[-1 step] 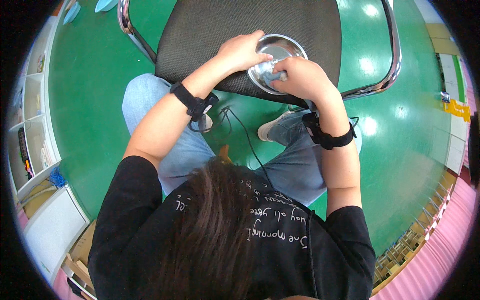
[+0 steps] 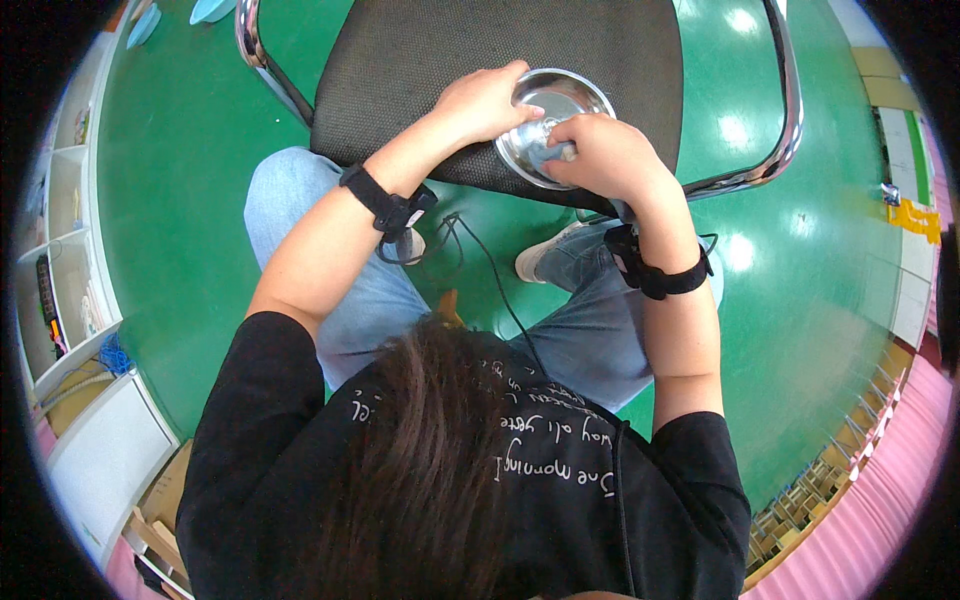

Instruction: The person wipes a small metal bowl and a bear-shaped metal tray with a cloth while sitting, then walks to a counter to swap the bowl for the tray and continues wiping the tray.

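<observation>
Metal bowl (image 2: 572, 96) sits on dark chair seat (image 2: 410, 85). Left hand (image 2: 485, 104) at bowl's left side, part-closed, gripping the rim, thumb over the inside. Right hand (image 2: 605, 155) over bowl's right side, fingers curled inward; can't tell what it holds, fingertips partly hidden. Chrome armrest (image 2: 787, 90) well right of bowl.

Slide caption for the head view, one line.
Left hand grips the rim of a shiny metal bowl on a black chair seat; the right hand is partly inside it.
</observation>
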The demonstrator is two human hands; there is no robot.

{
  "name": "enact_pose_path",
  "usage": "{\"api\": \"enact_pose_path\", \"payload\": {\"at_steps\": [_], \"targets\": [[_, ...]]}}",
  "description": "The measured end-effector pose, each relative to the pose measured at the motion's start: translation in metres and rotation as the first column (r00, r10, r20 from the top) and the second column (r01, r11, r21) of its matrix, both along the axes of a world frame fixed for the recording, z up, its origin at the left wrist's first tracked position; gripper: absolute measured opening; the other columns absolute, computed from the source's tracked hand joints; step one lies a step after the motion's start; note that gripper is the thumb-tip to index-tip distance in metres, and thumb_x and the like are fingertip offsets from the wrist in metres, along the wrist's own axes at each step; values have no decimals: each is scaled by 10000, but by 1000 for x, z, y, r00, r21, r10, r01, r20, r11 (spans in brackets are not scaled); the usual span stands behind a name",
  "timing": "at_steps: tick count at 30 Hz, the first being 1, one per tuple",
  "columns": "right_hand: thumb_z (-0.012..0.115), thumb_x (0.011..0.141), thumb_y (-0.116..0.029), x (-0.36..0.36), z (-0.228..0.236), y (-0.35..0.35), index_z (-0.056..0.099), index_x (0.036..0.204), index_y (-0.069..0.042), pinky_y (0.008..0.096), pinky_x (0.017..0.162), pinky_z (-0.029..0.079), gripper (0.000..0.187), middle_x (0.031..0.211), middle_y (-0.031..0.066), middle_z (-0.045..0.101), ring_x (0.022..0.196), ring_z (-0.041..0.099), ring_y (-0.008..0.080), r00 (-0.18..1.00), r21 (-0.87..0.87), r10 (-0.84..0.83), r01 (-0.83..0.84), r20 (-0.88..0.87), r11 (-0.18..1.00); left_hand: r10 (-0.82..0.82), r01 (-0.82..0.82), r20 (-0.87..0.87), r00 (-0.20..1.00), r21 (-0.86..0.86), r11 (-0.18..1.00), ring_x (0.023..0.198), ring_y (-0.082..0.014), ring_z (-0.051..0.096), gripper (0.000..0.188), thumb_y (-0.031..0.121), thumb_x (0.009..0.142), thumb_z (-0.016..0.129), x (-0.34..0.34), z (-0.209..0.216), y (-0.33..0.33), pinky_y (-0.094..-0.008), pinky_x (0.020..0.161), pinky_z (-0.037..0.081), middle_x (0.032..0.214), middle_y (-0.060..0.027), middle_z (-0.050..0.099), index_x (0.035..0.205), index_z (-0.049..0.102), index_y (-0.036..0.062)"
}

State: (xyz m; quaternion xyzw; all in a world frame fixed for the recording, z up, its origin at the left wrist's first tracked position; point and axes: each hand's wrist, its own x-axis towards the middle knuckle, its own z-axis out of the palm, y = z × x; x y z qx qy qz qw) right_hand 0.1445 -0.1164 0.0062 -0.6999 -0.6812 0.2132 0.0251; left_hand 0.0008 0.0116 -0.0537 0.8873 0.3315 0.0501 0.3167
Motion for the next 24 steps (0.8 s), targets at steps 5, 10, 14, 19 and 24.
{"api": "enact_pose_path", "payload": {"at_steps": [5, 10, 14, 19, 24], "targets": [[714, 706, -324, 2, 0, -1, 713, 989, -112, 390, 781, 523, 354, 863, 155, 685, 850, 661, 310, 995, -27, -93, 94, 39, 995, 0, 5, 81, 997, -59, 998, 967, -368, 635, 447, 290, 853, 615, -3, -13, 4, -435, 816, 498, 1019, -216, 659, 1209, 501, 45], [675, 721, -278, -1, -1, 1, 714, 906, -93, 397, 772, 543, 265, 905, 137, 689, 881, 668, 291, 953, 90, -191, 174, 237, 981, -37, 43, 95, 995, -66, 997, 964, -367, 636, 414, 215, 861, 567, -4, -13, 9, -432, 844, 490, 1032, -220, 652, 1223, 489, 29], [676, 723, -270, 8, -16, 8, 706, 861, -81, 406, 750, 547, 235, 877, 139, 687, 877, 671, 291, 938, 154, -262, 231, 228, 961, -75, 84, 83, 994, -115, 990, 982, -376, 624, 412, 203, 861, 525, -5, -8, 9, -435, 855, 483, 1062, -243, 633, 1229, 482, 24], [684, 692, -254, 2, -37, 27, 707, 849, -82, 415, 708, 545, 234, 858, 121, 670, 850, 662, 296, 940, 476, -267, 138, 214, 868, -3, 8, 44, 999, -118, 993, 1019, -393, 596, 402, 302, 917, 429, -1, -8, 6, -447, 880, 462, 1085, -253, 613, 1205, 499, 30], [701, 694, -253, -7, -40, 37, 702, 865, -86, 413, 699, 531, 239, 870, 86, 651, 849, 643, 278, 968, 534, -121, -16, 220, 845, 19, -1, 119, 993, -152, 988, 1100, -399, 544, 497, 405, 987, 276, -2, -7, 5, -435, 952, 417, 1176, -226, 588, 1212, 515, 31]]}}
